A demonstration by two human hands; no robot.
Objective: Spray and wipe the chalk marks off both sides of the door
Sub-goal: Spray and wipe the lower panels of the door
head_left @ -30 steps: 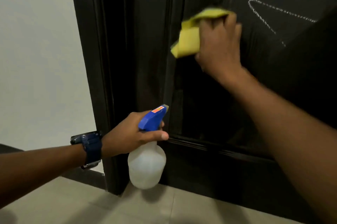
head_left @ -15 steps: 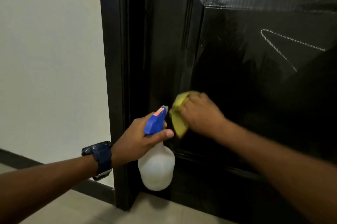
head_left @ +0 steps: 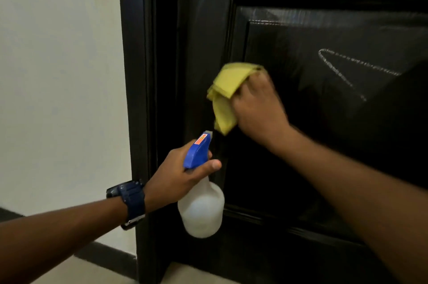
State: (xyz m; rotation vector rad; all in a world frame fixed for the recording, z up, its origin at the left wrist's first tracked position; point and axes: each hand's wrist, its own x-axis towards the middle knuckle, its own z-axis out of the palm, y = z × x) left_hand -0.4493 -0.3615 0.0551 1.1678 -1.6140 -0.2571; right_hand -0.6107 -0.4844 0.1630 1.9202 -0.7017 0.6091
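A black panelled door (head_left: 301, 168) fills the right of the view. A white chalk mark (head_left: 340, 70), shaped like an open wedge, sits on its raised panel at the upper right. My right hand (head_left: 257, 107) presses a folded yellow cloth (head_left: 227, 91) against the panel's left side, well left of the chalk. Below it my left hand (head_left: 180, 177), with a dark watch on the wrist, grips a spray bottle (head_left: 201, 205) with a white body and blue trigger head, its nozzle pointing up towards the door.
The black door frame (head_left: 136, 98) runs down beside a cream wall (head_left: 58, 75) on the left. A dark skirting board (head_left: 104, 253) meets the pale tiled floor (head_left: 97, 274) at the bottom.
My right hand has swept the cloth down the panel to its lower left and then back up to mid-height. The view has shifted a little. The left hand still holds the bottle.
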